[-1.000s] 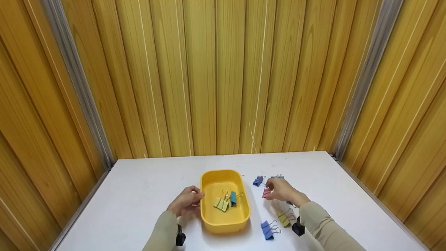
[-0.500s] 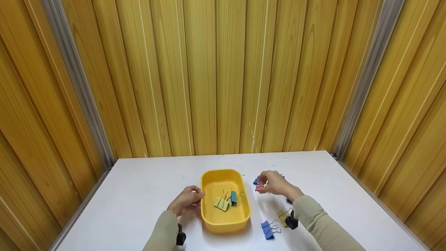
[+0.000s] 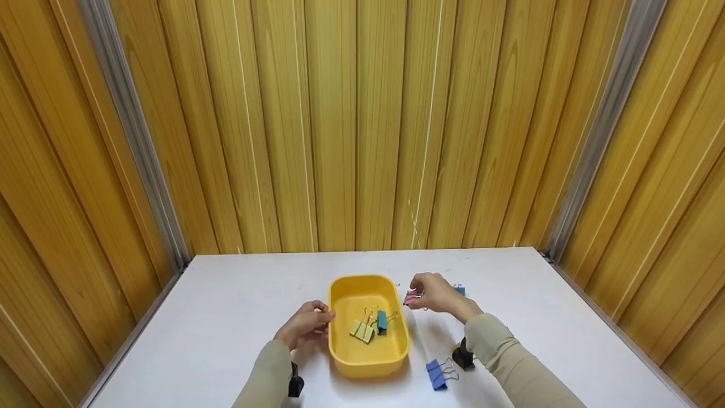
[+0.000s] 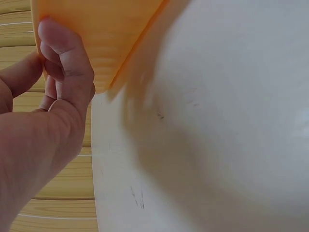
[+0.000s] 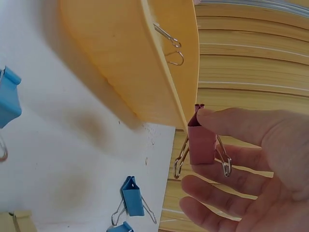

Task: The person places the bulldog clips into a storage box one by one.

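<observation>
My left hand (image 3: 306, 324) holds the left rim of a yellow plastic bin (image 3: 368, 369), thumb at the rim and fingers against the outer wall in the left wrist view. Between the thumb and fingers of my right hand (image 3: 439, 294) is a pink binder clip (image 5: 202, 145), with its wire handles spread. That clip is raised beside the bin's far right rim. Inside the bin lie a pale yellow binder clip (image 3: 362, 331) and a teal binder clip (image 3: 382, 322).
On the white table (image 3: 238, 306), a blue binder clip (image 3: 436, 375) lies right of the bin. A teal clip (image 3: 459, 290) sits behind my right hand. The right wrist view shows another blue clip (image 5: 133, 200) and part of a yellow one (image 5: 19, 222). Wood-patterned walls (image 3: 374, 124) enclose the table.
My right hand has carried the pink binder clip leftward and slightly away from me, up to the bin's right side. The left hand stays on the bin.
</observation>
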Demonstrator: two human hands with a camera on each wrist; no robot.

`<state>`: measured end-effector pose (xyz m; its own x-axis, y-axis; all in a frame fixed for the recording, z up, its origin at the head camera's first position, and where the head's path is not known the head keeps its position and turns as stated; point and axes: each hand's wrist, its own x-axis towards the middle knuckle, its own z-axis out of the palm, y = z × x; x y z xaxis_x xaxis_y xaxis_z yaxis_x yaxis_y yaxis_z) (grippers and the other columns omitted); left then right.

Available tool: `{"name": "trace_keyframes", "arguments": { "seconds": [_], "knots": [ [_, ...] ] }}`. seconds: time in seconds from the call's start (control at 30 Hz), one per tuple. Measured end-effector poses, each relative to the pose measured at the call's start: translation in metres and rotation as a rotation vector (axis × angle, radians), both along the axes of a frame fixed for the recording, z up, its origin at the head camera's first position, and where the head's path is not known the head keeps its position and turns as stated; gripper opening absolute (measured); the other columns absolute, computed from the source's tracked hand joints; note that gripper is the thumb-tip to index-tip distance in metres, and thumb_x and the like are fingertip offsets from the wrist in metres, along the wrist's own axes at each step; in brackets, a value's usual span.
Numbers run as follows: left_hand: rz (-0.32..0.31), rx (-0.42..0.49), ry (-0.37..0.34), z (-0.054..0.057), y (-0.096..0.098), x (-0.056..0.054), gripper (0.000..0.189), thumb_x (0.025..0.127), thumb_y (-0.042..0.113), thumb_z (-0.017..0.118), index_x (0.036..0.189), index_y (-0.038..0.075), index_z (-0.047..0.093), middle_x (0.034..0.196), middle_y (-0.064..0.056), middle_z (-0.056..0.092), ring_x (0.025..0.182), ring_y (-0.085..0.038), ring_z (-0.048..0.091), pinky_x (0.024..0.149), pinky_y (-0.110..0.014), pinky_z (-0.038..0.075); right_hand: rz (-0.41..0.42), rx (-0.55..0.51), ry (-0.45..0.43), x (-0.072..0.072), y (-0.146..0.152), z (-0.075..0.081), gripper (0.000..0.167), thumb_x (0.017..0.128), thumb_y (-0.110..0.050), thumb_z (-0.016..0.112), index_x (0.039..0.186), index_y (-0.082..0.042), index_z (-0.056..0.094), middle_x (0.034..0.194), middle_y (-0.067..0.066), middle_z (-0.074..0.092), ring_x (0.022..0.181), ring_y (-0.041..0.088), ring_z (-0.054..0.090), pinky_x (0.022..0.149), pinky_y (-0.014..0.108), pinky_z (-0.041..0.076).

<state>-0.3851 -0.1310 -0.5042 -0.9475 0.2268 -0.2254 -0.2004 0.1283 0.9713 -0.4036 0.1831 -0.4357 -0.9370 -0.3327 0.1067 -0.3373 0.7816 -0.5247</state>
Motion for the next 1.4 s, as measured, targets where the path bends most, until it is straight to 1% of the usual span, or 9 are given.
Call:
{"name": "trace_keyframes", "arguments": {
  "seconds": [0.03,0.27,0.47,0.7,0.93,1.1,1.2,1.3,1.4],
  "knots": [
    [0.001,-0.003,-0.001,0.0,0.0,0.0,0.014,0.094,0.014,0.059,0.097,0.007,0.047,0.079,-0.004,0.06,0.066,-0.014,0.058,0.058,-0.024,0.051,-0.003,-0.001,-0.004,0.0,-0.002,0.0,0.035,0.075,-0.013,0.082,0.102,-0.001,0.065,0.096,0.01,0.068,0.085,0.019,0.06,0.08,0.039,0.054],
    [-0.02,0.029,0.025,-0.002,-0.001,0.0,0.014,0.093,0.01,0.058,0.095,0.006,0.045,0.076,-0.003,0.057,0.063,-0.012,0.056,0.059,-0.024,0.05,0.073,0.007,0.095,-0.004,-0.012,0.0,0.033,0.074,-0.013,0.081,0.098,0.004,0.064,0.09,0.014,0.068,0.085,0.027,0.062,0.079,0.043,0.052],
    [-0.004,0.024,0.005,-0.001,-0.001,0.0,0.014,0.093,0.011,0.059,0.095,0.007,0.046,0.079,-0.004,0.058,0.064,-0.012,0.056,0.059,-0.024,0.05,0.034,0.006,0.041,-0.006,-0.027,0.002,0.035,0.076,-0.016,0.081,0.102,0.002,0.064,0.093,0.011,0.067,0.089,0.024,0.061,0.083,0.042,0.052],
    [-0.004,0.025,-0.011,0.0,0.0,0.002,0.016,0.094,0.013,0.059,0.098,0.007,0.045,0.081,-0.005,0.058,0.068,-0.015,0.056,0.059,-0.024,0.05,0.039,-0.005,0.021,-0.009,-0.04,0.0,0.037,0.078,-0.016,0.08,0.105,0.002,0.064,0.093,0.01,0.066,0.089,0.023,0.061,0.085,0.042,0.052],
    [0.012,-0.029,-0.01,0.001,0.001,0.002,0.016,0.093,0.016,0.061,0.099,0.007,0.048,0.084,-0.006,0.061,0.071,-0.016,0.058,0.061,-0.025,0.051,0.034,0.002,0.043,-0.009,-0.049,0.002,0.04,0.078,-0.019,0.081,0.107,0.001,0.064,0.096,0.009,0.067,0.092,0.023,0.061,0.087,0.044,0.051],
    [0.007,0.004,-0.005,-0.001,0.001,0.002,0.016,0.093,0.015,0.061,0.098,0.007,0.047,0.08,-0.004,0.06,0.068,-0.014,0.058,0.059,-0.024,0.051,0.04,0.017,0.076,-0.01,-0.055,0.002,0.04,0.078,-0.022,0.08,0.107,0.0,0.064,0.097,0.01,0.068,0.094,0.026,0.062,0.086,0.046,0.05],
    [-0.005,0.034,0.008,-0.002,0.001,0.001,0.016,0.093,0.013,0.06,0.096,0.007,0.046,0.074,-0.002,0.058,0.064,-0.013,0.056,0.056,-0.023,0.05,0.053,0.012,0.099,-0.01,-0.058,0.003,0.042,0.078,-0.025,0.08,0.108,-0.001,0.064,0.102,0.013,0.069,0.1,0.032,0.062,0.088,0.048,0.049],
    [-0.011,0.054,0.013,-0.002,0.001,0.001,0.015,0.093,0.011,0.059,0.095,0.007,0.044,0.071,-0.001,0.057,0.062,-0.012,0.055,0.055,-0.022,0.049,0.047,-0.015,0.101,-0.01,-0.059,0.005,0.045,0.078,-0.026,0.08,0.111,0.0,0.063,0.109,0.016,0.068,0.104,0.036,0.061,0.09,0.05,0.049],
    [-0.003,0.046,0.008,-0.001,0.0,0.001,0.015,0.093,0.011,0.059,0.095,0.007,0.045,0.071,-0.001,0.058,0.062,-0.011,0.055,0.056,-0.022,0.049,0.031,-0.028,0.105,-0.008,-0.057,0.007,0.041,0.08,-0.025,0.079,0.111,-0.002,0.063,0.111,0.016,0.067,0.101,0.034,0.062,0.089,0.049,0.05]
  ]
}}
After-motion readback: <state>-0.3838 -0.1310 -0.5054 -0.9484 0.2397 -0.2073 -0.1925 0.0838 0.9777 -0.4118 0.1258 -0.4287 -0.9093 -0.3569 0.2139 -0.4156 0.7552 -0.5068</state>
